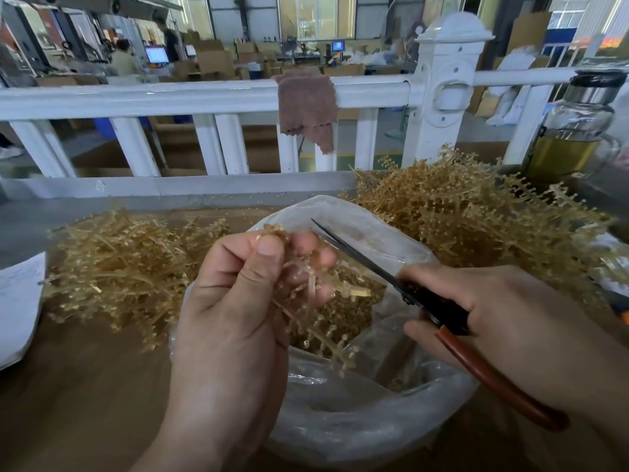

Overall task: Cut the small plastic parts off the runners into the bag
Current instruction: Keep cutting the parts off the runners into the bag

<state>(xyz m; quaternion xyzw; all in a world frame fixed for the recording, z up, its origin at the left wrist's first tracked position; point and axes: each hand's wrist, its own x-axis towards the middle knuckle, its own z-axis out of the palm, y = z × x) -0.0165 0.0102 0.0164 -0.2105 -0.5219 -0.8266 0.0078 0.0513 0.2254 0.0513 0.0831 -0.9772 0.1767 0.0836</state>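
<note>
My left hand (235, 301) grips a tan plastic runner (320, 332) with small parts on its branches, held over the open clear plastic bag (374, 413). Loose cut parts (350, 308) lie inside the bag. My right hand (503, 311) holds scissors (401, 284) with red-brown handles; the dark blades point up and left, just right of the runner, and look nearly together. Part of the runner is hidden behind my left fingers.
A heap of runners (476, 216) lies at the right, another heap (122, 264) at the left. White paper (17, 301) lies at the far left. A white railing (204, 97) with a brown cloth (306, 107) stands behind; a glass bottle (575, 131) is at the right.
</note>
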